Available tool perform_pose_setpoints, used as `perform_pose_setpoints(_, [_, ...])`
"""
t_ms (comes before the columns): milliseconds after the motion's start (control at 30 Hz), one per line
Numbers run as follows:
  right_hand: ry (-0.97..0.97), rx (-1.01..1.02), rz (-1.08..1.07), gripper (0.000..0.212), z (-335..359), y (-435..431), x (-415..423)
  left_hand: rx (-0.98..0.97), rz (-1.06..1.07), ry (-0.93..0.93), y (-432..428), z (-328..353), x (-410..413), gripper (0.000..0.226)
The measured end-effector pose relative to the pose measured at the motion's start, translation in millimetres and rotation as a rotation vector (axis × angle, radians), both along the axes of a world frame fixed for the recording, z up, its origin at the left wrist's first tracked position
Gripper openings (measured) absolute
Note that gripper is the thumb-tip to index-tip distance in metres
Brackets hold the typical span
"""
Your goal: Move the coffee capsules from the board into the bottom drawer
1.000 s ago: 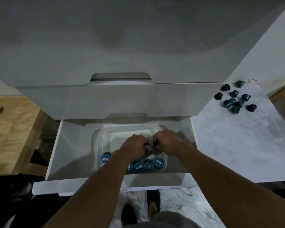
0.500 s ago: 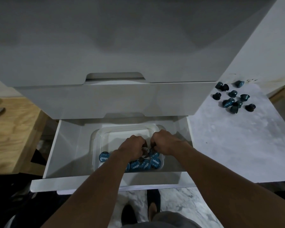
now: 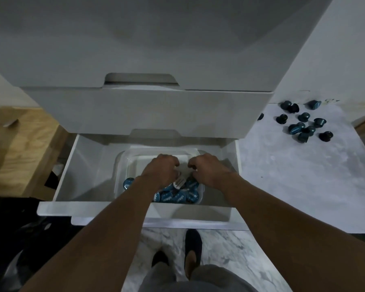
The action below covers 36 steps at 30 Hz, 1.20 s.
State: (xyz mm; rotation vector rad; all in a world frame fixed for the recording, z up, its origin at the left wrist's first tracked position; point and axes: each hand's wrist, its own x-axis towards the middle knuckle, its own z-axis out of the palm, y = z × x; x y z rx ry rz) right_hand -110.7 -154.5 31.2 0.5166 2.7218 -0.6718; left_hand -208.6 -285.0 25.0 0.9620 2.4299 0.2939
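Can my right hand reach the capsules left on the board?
Probably yes. The right hand sits in the bottom drawer, and the loose capsules lie uncovered on the board to its right; only the drawer wall stands between.

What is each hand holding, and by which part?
Cannot tell: left hand and right hand curl over the capsules in the clear tub, fingertips hidden.

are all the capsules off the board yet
No, a cluster of dark blue capsules lies on the white board, to the right of the open bottom drawer.
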Motion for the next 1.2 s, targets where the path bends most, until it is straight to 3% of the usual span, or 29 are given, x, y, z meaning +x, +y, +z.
perform_pose_setpoints(167, [0.164, 0.144, -0.044, 0.026, 25, -7, 17, 0.092, 0.014, 0.312, -11, 28, 18, 0.032])
perform_pose_setpoints(467, [0.467, 0.373, -0.307, 0.031, 70, -28, 105, 0.296, -0.176, 0.594, -22, 74, 92, 0.032])
perform_pose_setpoints(867, [0.541, 0.417, -0.516, 0.024, 91, -9, 223, 0.533, -0.378, 0.621, 18, 107, 191, 0.029])
perform_pose_setpoints(1200, [0.567, 0.416, -0.522, 0.028, 80, 117, 258, 0.565, -0.368, 0.709, 142, 96, 221, 0.026])
